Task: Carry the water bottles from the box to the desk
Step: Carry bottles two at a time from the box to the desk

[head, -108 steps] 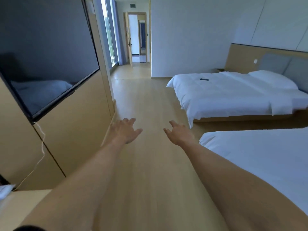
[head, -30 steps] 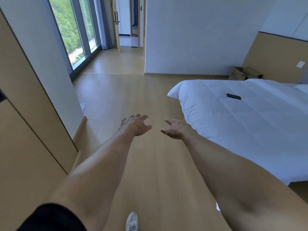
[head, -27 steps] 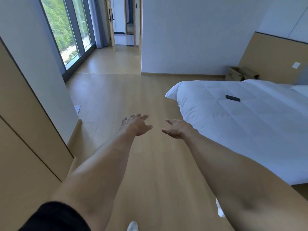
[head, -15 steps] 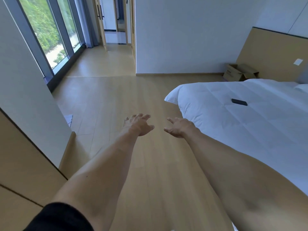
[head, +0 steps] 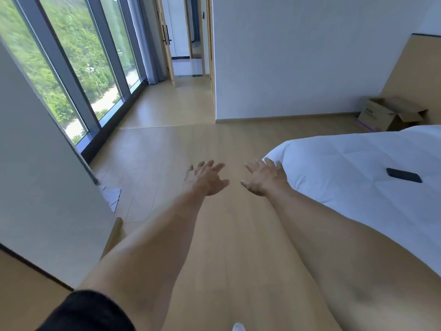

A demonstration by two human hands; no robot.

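box (head: 387, 114) now nearer, hands (head: 206, 179) still empty

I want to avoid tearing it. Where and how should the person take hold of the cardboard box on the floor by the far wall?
The cardboard box stands upright on the floor, its flaps open and spread. The flaps would likely bend, so probably both hands, left hand and right hand, now empty, should take its two opposite side walls low down, coming from the near side by the bed. Its contents are hidden.
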